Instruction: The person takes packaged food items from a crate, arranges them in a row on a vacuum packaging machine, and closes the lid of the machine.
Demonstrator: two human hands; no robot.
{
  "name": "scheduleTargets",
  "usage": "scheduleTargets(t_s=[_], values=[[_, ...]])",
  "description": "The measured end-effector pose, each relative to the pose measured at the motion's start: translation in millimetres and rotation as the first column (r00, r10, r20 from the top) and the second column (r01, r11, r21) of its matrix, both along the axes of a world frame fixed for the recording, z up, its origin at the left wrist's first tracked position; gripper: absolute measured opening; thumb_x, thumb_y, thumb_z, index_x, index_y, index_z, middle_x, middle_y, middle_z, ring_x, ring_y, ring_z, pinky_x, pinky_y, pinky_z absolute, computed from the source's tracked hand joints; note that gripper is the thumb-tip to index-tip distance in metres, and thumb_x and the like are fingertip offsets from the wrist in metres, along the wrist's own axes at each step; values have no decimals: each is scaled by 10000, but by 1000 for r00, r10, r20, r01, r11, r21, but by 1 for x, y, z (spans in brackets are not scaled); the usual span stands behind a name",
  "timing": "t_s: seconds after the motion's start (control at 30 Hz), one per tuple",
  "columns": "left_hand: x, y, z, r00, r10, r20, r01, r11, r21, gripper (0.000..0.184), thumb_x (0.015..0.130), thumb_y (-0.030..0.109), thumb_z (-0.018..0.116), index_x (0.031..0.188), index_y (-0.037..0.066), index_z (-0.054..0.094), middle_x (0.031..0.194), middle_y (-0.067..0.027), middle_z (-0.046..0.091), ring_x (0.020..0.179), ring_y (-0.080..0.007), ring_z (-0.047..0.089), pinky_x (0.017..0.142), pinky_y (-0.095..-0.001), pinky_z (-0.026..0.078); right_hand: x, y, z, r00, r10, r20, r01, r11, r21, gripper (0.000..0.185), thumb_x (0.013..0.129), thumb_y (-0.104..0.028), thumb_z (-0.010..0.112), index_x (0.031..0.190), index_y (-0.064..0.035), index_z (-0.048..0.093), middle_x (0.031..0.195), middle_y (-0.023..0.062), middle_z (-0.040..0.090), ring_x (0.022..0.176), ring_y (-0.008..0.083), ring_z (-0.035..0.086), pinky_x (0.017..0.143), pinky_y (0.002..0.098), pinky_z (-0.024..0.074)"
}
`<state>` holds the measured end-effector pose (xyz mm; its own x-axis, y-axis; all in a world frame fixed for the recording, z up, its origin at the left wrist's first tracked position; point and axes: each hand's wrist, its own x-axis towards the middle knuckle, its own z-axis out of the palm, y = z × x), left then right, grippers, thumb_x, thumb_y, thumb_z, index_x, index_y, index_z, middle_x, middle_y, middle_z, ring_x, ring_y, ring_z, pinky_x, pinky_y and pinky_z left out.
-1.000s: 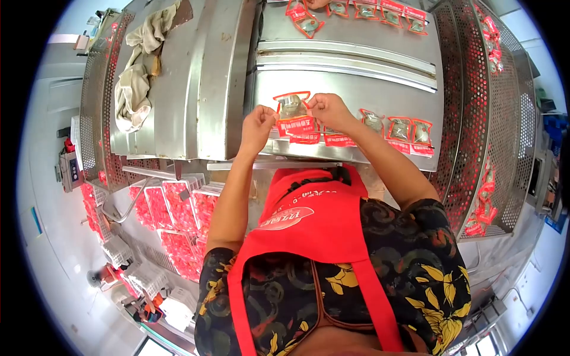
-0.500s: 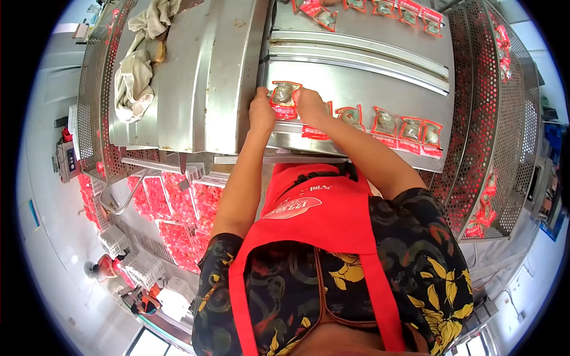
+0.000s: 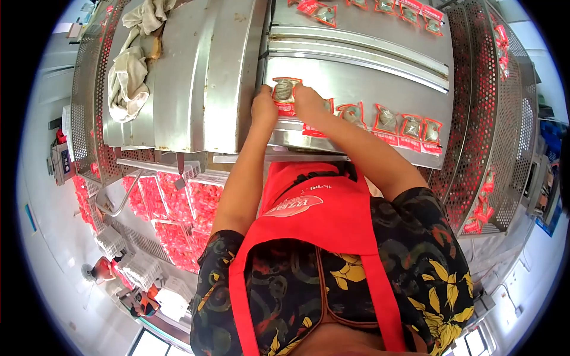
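Note:
A clear packet with a red border and a greenish item inside [image 3: 284,91] lies at the left end of the near steel work surface [image 3: 356,80]. My left hand [image 3: 263,107] is closed on its left edge. On its right edge my right hand [image 3: 310,104] is also closed, its fingertips partly hidden. More red-edged packets [image 3: 386,118] lie in a row along the near edge to the right, some partly behind my right forearm.
Beyond a metal sealing bar [image 3: 356,52] is another row of packets [image 3: 409,13]. A steel cover [image 3: 208,71] and a crumpled cloth [image 3: 127,83] are at left. Perforated metal baskets [image 3: 510,118] stand at right. Crates of red packets [image 3: 178,196] sit at lower left, with a person [image 3: 144,302] farther off.
Both hands have lowered the packet onto the left end of the near surface. The other hand at the top of the far row has gone out of view.

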<state>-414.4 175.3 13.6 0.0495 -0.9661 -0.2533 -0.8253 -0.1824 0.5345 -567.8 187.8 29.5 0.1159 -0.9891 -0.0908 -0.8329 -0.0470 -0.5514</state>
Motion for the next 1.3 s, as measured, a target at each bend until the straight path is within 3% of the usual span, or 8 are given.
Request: scheduleTargets(t_s=[0.03, 0.13, 0.6, 1.03, 1.1, 1.13, 1.2, 1.3], values=[[-2, 1, 3, 999, -5, 42, 6, 1000, -11, 296, 841, -24, 534, 1128, 33, 573, 970, -236, 679, 946, -414, 653, 813, -481, 501, 3, -1, 7, 1000, 6, 17, -9, 983, 181, 113, 801, 10, 586, 903, 43, 621, 936, 240, 670, 885, 386, 687, 724, 451, 561], [-4, 0, 10, 998, -7, 67, 8, 1000, -12, 319, 818, -36, 553, 1127, 38, 583, 991, -241, 679, 958, -425, 644, 826, -486, 492, 7, 2, 9, 999, -33, 8, 31, 990, 136, 192, 800, 47, 565, 990, 72, 562, 846, 273, 671, 831, 423, 682, 722, 492, 556], [3, -3, 15, 966, -258, 36, 257, 966, 29, 180, 936, 58, 442, 1080, 2, 534, 974, -275, 668, 937, -435, 653, 810, -499, 506, -4, 17, 14, 994, -55, 99, 32, 974, 223, 277, 818, 52, 554, 1087, 93, 504, 892, 302, 658, 890, 439, 668, 743, 491, 547], [-10, 22, 50, 888, -292, 356, 242, 954, 177, 135, 912, 85, 515, 1025, 30, 564, 977, -220, 688, 954, -374, 672, 809, -447, 534, -10, 20, 1, 990, 112, 90, -124, 983, 136, 229, 824, 15, 540, 1052, 28, 526, 852, 267, 662, 852, 436, 658, 704, 504, 520], [-1, 39, 57, 824, -326, 463, 420, 900, -113, 163, 877, 60, 574, 1037, 33, 587, 1007, -179, 678, 979, -356, 649, 834, -422, 523, -13, 20, -1, 976, 173, 128, -188, 976, 113, 215, 826, 8, 535, 1041, 6, 529, 855, 259, 663, 841, 435, 655, 695, 506, 509], [-1, 47, 75, 823, -330, 463, 425, 898, -116, 163, 877, 60, 574, 1037, 33, 587, 1007, -179, 678, 979, -356, 649, 834, -422, 523, -15, 21, -1, 957, 237, 170, -254, 963, 90, 203, 828, 1, 529, 1030, -15, 532, 858, 251, 664, 830, 435, 653, 685, 508, 498], [1, 67, 122, 938, -327, 117, 344, 830, -439, 219, 864, 20, 606, 1082, 44, 595, 1068, -176, 654, 1047, -346, 618, 873, -436, 496, -19, 20, 3, 952, 239, 190, -261, 960, 97, 209, 826, -2, 529, 1034, -22, 536, 849, 245, 663, 816, 430, 651, 682, 505, 494], [26, 103, 124, 906, -415, -79, 341, 829, -443, 227, 850, -14, 626, 1071, 37, 628, 1039, -147, 660, 1018, -347, 623, 874, -417, 496, -22, 26, 11, 963, 228, 141, -244, 964, 110, 221, 823, -8, 535, 1042, -31, 543, 825, 237, 658, 802, 419, 650, 681, 499, 494]])
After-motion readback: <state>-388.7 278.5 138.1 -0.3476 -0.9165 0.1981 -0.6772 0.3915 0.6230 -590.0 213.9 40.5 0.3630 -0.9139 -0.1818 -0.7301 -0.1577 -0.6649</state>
